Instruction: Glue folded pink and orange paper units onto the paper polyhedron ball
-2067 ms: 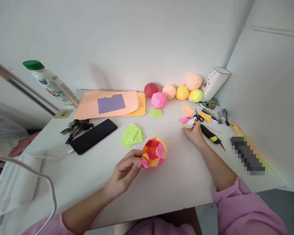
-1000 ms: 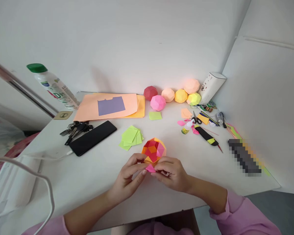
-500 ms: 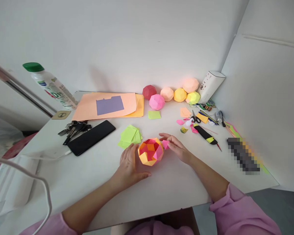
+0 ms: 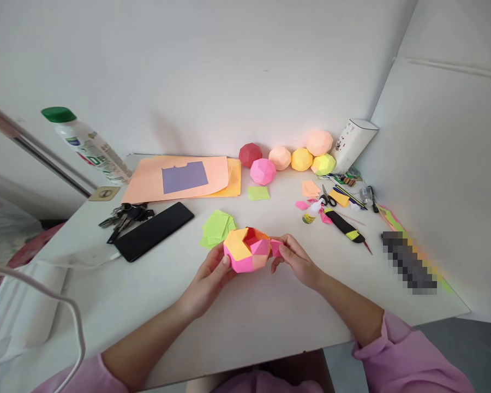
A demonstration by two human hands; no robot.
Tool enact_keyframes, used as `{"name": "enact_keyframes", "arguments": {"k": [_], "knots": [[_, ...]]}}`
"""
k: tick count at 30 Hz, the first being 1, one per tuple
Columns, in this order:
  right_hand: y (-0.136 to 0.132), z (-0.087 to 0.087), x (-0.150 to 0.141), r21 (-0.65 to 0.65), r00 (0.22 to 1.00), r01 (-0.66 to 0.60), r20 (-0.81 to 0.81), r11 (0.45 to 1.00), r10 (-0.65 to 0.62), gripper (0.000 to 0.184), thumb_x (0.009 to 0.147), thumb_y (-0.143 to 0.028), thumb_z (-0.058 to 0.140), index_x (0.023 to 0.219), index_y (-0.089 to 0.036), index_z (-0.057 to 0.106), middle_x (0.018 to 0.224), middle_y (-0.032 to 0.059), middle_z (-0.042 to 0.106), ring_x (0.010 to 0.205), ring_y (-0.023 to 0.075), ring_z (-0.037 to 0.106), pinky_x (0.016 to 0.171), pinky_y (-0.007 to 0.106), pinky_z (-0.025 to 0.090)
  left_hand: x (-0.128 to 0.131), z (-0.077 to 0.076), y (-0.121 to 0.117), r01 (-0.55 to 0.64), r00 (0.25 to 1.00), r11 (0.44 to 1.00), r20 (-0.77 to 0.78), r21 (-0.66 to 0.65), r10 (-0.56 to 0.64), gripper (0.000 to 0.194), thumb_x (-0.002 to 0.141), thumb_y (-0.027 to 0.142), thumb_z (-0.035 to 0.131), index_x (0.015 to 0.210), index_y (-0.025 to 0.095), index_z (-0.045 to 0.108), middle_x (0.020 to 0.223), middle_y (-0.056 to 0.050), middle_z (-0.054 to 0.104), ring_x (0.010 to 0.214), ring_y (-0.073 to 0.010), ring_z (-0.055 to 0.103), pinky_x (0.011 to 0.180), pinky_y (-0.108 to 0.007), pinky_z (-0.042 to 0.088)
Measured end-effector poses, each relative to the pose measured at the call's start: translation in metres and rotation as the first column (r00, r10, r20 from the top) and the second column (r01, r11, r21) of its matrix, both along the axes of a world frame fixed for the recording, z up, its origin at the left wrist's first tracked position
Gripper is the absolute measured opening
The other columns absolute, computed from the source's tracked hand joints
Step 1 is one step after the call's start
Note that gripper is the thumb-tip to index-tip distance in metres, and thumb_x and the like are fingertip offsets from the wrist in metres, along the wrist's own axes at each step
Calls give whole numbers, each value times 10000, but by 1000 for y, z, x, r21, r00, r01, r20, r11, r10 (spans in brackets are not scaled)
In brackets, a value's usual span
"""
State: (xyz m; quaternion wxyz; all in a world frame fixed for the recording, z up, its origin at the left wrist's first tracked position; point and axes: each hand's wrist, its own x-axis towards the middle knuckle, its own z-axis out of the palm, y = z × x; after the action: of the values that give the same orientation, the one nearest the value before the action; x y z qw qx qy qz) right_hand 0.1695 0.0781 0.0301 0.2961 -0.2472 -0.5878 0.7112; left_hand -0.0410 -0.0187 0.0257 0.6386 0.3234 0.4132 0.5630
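My left hand point(image 4: 210, 278) is closed on the left side of a partly built folded-paper ball point(image 4: 245, 256) in orange, yellow and pink, its thumb on the near face. The ball is tilted, with an opening at the top showing red-orange inside. Between the thumb and fingers of my right hand point(image 4: 298, 259) is a small pink folded paper piece point(image 4: 275, 247), at the ball's right edge. Whether that piece touches the ball I cannot tell. Just behind my left hand lies a pile of green paper squares point(image 4: 217, 226).
Several finished paper balls point(image 4: 263, 171) stand along the wall. A glue bottle point(image 4: 310, 216), scissors point(image 4: 328, 197) and a black cutter point(image 4: 343, 225) lie to the right. Leftward are a black phone point(image 4: 154, 231), keys point(image 4: 125, 218), a bottle point(image 4: 90, 147) and paper sheets point(image 4: 147, 177).
My left hand has closed on the paper ball, which is now lifted and tilted, showing its pink side. My right hand still holds the pink piece, now slightly lower.
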Motion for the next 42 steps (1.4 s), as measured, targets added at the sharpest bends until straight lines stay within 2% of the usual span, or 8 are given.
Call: {"name": "enact_keyframes", "arguments": {"k": [5,11,15,21,29,33,38,42], "knots": [[-18,3,-6,63,999,-47,24,997,46,258,946,-457,485,974,-201,504,1140,97,596,860,146,587,668,313,519,0,1,1,132,945,991,298,23,-133,643,869,623,477,1383,238,439,1434,-130,476,1250,-347,507,1016,-484,441],[-17,7,-7,-87,993,-109,29,990,112,293,878,-465,597,915,-178,556,1178,107,608,848,152,611,645,302,521,-6,2,2,74,919,995,393,-68,-41,531,883,558,510,1317,253,494,1269,-113,613,1073,-304,631,855,-431,544],[-8,12,-3,-233,993,-115,-45,966,108,273,819,-412,693,840,-164,580,937,82,694,793,182,659,602,302,513,-8,1,2,48,934,991,357,-128,1,516,867,582,512,1266,257,543,1204,-91,647,1027,-273,641,773,-365,559],[-4,14,0,-281,997,-61,-65,958,44,253,756,-381,758,753,-166,624,644,1,644,547,130,590,491,269,442,-6,-3,0,177,952,971,278,-162,-127,585,835,693,449,1222,272,572,1158,-94,656,891,-257,651,668,-355,561],[-11,16,-2,-213,997,41,74,976,-26,241,699,-396,791,744,-169,724,615,-4,591,521,82,433,480,250,301,-12,-12,-6,344,926,939,172,-12,-337,747,746,672,610,1334,239,451,1194,-158,613,919,-291,640,702,-385,550],[-14,22,-2,-243,993,25,116,970,3,257,689,-401,793,709,-153,726,604,-15,547,488,55,340,455,244,215,-12,-14,-8,298,952,954,79,-23,-296,851,710,579,717,1396,270,318,1346,-174,512,962,-289,630,749,-385,534],[-18,22,-4,-316,985,-9,160,949,63,289,676,-416,800,722,-139,731,548,-31,528,450,42,300,432,238,171,-9,-9,-7,235,971,971,-27,-52,-236,797,722,584,703,1362,241,373,1335,-162,528,1089,-321,588,819,-378,511],[-19,19,-5,-343,979,10,196,939,61,309,657,-431,810,748,-144,740,567,-18,572,453,46,321,430,237,173,-7,-5,-8,222,970,971,-81,-90,-229,774,749,587,675,1369,238,373,1328,-150,546,1073,-316,599,753,-342,511]]}}
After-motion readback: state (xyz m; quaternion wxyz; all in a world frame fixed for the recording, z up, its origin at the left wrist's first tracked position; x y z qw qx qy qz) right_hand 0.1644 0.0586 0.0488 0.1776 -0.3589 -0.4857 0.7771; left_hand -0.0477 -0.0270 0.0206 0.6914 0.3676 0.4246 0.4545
